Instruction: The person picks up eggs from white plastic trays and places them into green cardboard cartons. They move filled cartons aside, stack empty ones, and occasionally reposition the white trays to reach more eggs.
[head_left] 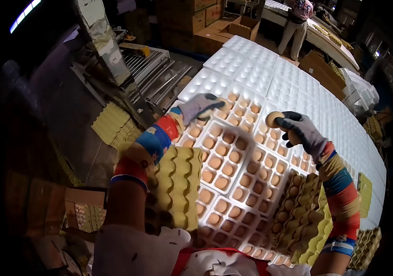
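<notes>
My left hand [201,108], in a grey glove with dark fingertips, reaches over the far cells of a white foam tray. Its fingers close around a slightly blurred egg [226,105]. On the other side, my gloved right hand [303,133] is raised above the trays, gripping a brown egg [274,119] at its fingertips. A second egg [293,137] shows under its fingers. Brown eggs fill many square cells of the white foam tray [224,189] between my arms. Below my right hand, a pulp egg tray [297,202] carries several eggs.
Stacked yellowish pulp trays [178,184] stand by my left forearm. White foam trays [325,110] with unfilled cells extend away to the right. A roller conveyor [159,76] lies at far left. Another person [295,27] stands by a table at the back, near cardboard boxes [245,27].
</notes>
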`<state>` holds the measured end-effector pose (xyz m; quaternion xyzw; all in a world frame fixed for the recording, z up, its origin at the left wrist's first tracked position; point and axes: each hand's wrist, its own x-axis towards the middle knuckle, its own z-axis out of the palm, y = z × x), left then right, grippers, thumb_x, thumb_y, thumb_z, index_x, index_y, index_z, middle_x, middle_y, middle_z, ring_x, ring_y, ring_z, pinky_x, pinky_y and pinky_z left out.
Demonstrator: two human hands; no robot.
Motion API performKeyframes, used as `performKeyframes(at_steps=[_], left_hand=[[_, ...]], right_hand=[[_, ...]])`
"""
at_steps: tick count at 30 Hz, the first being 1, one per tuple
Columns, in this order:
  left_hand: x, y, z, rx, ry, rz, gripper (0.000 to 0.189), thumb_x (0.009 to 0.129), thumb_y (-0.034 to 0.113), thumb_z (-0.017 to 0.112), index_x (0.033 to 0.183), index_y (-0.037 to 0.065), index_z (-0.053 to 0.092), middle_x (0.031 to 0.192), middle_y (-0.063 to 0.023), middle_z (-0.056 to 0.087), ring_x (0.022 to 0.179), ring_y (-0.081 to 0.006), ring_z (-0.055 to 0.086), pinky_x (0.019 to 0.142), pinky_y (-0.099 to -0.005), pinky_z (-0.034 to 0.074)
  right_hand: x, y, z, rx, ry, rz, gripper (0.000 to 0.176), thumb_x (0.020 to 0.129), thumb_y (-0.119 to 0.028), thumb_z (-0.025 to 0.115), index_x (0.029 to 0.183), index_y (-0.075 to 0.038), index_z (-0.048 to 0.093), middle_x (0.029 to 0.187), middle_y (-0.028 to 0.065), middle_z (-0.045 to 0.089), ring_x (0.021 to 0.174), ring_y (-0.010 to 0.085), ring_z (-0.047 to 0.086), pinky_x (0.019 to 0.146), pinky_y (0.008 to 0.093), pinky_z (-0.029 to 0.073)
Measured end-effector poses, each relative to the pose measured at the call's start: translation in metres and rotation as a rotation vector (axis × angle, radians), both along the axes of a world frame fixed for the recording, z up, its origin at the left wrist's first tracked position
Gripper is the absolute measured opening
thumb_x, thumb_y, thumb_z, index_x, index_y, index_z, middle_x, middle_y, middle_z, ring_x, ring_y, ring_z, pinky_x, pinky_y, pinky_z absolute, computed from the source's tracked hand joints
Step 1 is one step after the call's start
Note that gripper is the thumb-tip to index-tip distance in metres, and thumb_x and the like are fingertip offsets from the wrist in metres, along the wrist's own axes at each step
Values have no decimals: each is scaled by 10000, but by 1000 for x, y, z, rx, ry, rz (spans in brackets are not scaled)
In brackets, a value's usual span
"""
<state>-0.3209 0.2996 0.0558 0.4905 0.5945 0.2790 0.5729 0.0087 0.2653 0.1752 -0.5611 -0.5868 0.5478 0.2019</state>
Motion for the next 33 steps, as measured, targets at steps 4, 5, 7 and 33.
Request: performKeyframes(at_steps=[4,5,7,33], left_hand=[[-78,52,-52,200,765,139,561,772,451,698,1198,101,595,1071,-200,614,1058,-338,608,907,-423,481],[-77,50,-58,256,914,112,581,768,458,692,1222,114,575,1136,-203,587,1049,-338,607,914,-425,476],[-70,55,-69,377,1211,56,625,760,471,680,1271,141,536,1266,-211,532,1032,-340,605,928,-427,466],[-104,175,-176,457,646,290,404,771,316,679,1138,148,650,1244,-210,561,1132,-374,547,987,-397,448]], right_hand=[[-68,53,-69,224,-336,227,529,748,-403,778,1071,1,664,825,98,665,636,150,617,550,288,520],[-80,80,-106,443,-513,352,541,722,-474,753,1088,-82,679,968,141,664,874,241,650,763,373,522],[-128,90,-116,511,-769,337,482,735,-469,721,1108,-167,674,1106,149,604,1061,302,596,937,420,441],[-269,247,-265,891,75,28,370,862,-197,554,1225,-149,606,1211,179,576,1049,340,575,932,419,442]])
